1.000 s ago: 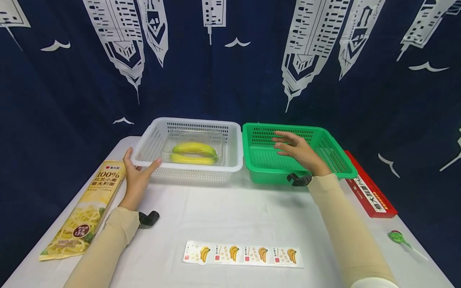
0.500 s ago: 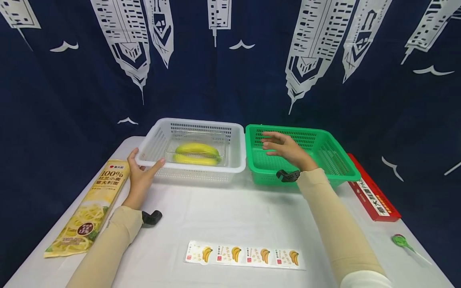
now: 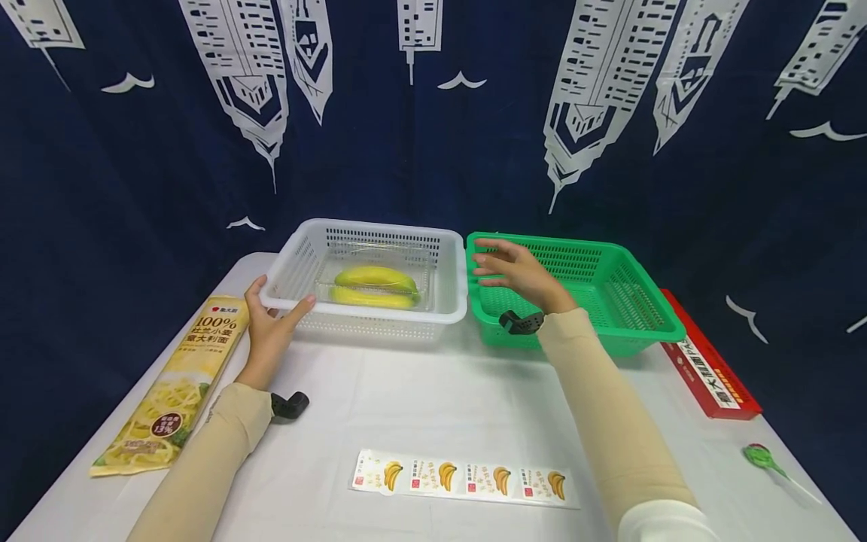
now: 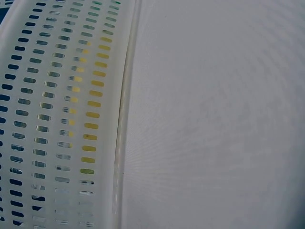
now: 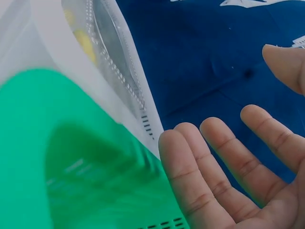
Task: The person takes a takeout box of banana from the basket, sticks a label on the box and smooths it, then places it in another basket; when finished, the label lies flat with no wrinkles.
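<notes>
At the front left corner of the white plastic basket (image 3: 379, 311), my left hand (image 3: 272, 331) grips the rim, thumb along the front and fingers at the left side. A clear plastic box (image 3: 325, 275) with yellow-green bananas (image 3: 375, 278) in it sits inside that basket. The left wrist view shows the basket's slotted wall (image 4: 52, 109), yellow showing through the slots, but not the hand. My right hand (image 3: 521, 275) hovers over the left part of the green plastic basket (image 3: 630, 331), fingers spread and holding nothing. In the right wrist view its fingers (image 5: 245, 160) point towards the white basket.
A yellow pasta packet (image 3: 176, 384) lies by the left table edge. Towards the right edge are a red pasta box (image 3: 711, 361) and a green lollipop (image 3: 762, 457). A strip of banana labels (image 3: 466, 479) lies at the front on the white tablecloth (image 3: 406, 399).
My right hand has moved left across the green basket, towards the white one. The left hand keeps its hold on the basket corner; the head view has shifted slightly.
</notes>
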{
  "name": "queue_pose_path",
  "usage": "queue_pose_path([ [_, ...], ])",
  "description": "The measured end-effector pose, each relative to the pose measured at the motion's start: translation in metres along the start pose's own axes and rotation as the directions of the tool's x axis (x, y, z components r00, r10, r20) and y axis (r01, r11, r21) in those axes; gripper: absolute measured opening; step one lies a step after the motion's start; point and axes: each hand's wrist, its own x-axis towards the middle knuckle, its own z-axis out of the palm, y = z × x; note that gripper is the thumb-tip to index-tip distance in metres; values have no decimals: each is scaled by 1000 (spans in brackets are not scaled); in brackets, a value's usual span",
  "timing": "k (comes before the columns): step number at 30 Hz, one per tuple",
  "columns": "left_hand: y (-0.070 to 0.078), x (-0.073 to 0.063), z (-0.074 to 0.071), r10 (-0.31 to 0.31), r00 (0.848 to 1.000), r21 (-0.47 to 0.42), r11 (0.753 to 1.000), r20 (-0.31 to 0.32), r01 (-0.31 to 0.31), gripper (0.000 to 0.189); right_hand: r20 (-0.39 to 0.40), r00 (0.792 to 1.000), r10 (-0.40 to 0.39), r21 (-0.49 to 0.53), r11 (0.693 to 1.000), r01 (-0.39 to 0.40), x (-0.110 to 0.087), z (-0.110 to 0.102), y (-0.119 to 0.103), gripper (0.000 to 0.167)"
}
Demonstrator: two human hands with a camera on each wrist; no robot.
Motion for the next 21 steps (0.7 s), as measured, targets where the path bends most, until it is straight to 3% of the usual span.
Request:
queue_pose_path([
  [10, 0, -1, 1, -11, 1000, -2, 1000, -1, 11, 98, 42, 997, 71, -25, 997, -70, 14, 23, -2, 59],
  [21, 0, 0, 2, -2, 1000, -7, 1000, 0, 2, 95, -14, 984, 175, -122, 977, -175, 30, 45, -15, 64],
])
